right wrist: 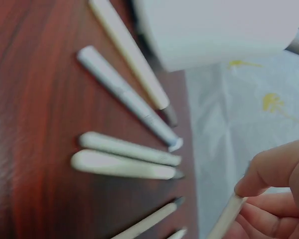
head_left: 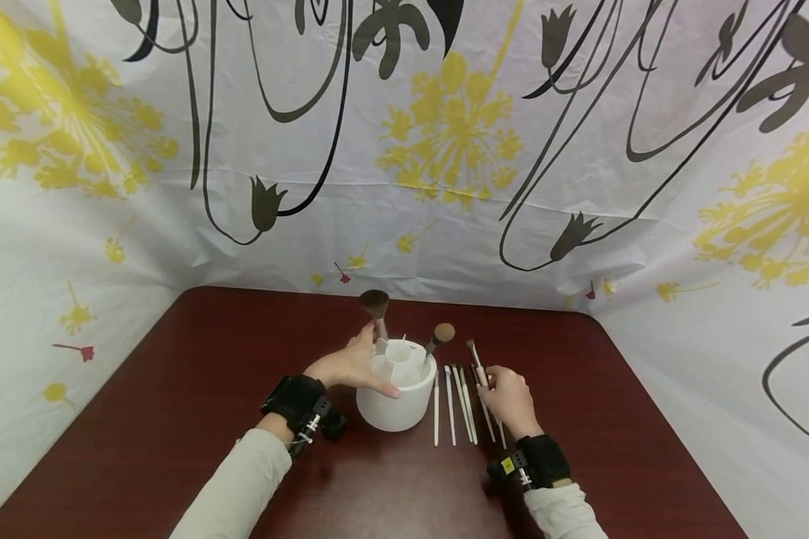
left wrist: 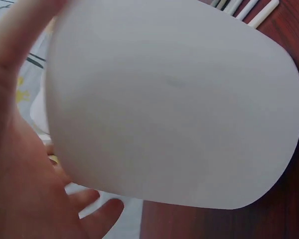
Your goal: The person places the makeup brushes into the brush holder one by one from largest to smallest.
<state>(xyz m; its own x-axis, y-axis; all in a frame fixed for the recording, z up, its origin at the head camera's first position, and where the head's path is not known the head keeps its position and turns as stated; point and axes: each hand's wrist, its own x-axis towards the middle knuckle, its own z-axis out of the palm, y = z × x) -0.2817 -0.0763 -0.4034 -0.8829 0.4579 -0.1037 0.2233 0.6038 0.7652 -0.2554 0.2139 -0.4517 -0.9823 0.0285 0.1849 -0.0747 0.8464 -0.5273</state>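
A round white makeup brush holder (head_left: 392, 410) with divided compartments stands on the table. My left hand (head_left: 352, 364) grips its left side, thumb over the near rim and fingers toward the back; the holder's wall (left wrist: 179, 109) fills most of the left wrist view. Two makeup brushes stand bristles up in it: a large fluffy brush (head_left: 374, 303) at the back and a round-headed brush (head_left: 443, 334) at the right. My right hand (head_left: 510, 400) pinches a pale-handled makeup brush (head_left: 476, 355) bristles up, its handle (right wrist: 227, 219) between thumb and fingers in the right wrist view.
Several thin makeup brushes lie side by side right of the holder, among them a cream brush (head_left: 436, 415) and a silvery-white brush (right wrist: 124, 94). Dark red wood forms the table top (head_left: 243, 337). A patterned white curtain (head_left: 337, 150) hangs behind it and along both sides.
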